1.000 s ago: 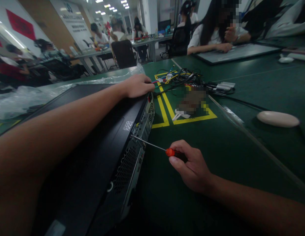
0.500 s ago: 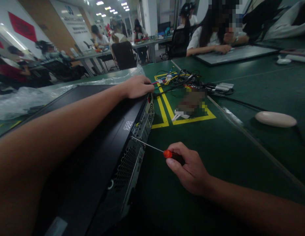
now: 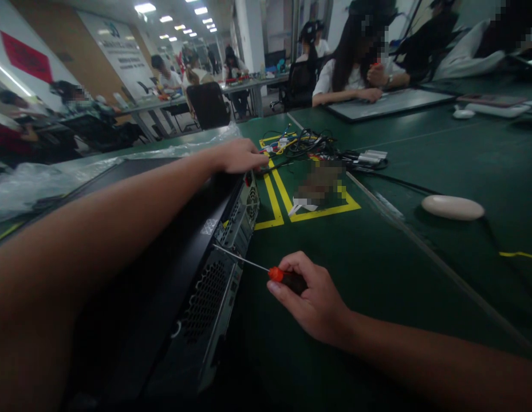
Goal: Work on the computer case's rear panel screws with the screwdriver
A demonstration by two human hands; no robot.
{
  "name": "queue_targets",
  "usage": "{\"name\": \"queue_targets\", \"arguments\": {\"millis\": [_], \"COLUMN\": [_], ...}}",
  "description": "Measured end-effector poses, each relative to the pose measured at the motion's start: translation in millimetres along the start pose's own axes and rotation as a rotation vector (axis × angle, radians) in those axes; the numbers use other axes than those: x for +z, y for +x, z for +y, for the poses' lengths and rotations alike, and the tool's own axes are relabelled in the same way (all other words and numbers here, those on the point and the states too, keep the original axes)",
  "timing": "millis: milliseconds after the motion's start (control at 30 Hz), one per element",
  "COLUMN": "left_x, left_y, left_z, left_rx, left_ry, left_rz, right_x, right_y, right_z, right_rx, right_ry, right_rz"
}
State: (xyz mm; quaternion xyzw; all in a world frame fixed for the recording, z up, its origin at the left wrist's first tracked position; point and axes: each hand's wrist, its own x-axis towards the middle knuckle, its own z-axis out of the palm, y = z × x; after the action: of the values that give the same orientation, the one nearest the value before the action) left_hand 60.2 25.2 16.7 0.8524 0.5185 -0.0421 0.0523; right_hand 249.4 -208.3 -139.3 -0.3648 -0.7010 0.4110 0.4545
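A black desktop computer case [image 3: 171, 240] lies on its side on the green table [image 3: 377, 274], its vented rear panel [image 3: 223, 269] facing right. My left hand [image 3: 240, 155] lies flat on the case's far top corner, fingers stretched out. My right hand [image 3: 311, 297] is closed round a screwdriver [image 3: 266, 269] with a red and black handle. Its thin metal shaft points left, and the tip touches the rear panel's upper edge.
A tangle of cables [image 3: 308, 143] lies on yellow floor-tape markings [image 3: 283, 200] beyond the case. A white oval object [image 3: 452, 207] rests at right. Clear plastic wrap [image 3: 29, 183] lies at left. Other people sit at tables behind; one leans over a flat panel [image 3: 390, 103].
The view has shifted, so everything sits a little further left and lower. The screwdriver tip stays on the rear panel and my left hand stays on the case corner.
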Motion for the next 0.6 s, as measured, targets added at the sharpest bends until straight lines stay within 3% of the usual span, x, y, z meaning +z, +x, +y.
{"name": "queue_targets", "arguments": {"millis": [267, 600], "left_x": [8.3, 11.4], "left_y": [-16, -17], "left_z": [5, 6], "left_rx": [-0.175, -0.113], "left_ry": [-0.022, 0.057], "left_rz": [0.161, 0.185], "right_x": [-2, 4], "right_y": [5, 0], "right_z": [-4, -2], "right_rx": [-0.126, -0.057], "right_ry": [-0.074, -0.033], "right_rz": [-0.010, 0.029]}}
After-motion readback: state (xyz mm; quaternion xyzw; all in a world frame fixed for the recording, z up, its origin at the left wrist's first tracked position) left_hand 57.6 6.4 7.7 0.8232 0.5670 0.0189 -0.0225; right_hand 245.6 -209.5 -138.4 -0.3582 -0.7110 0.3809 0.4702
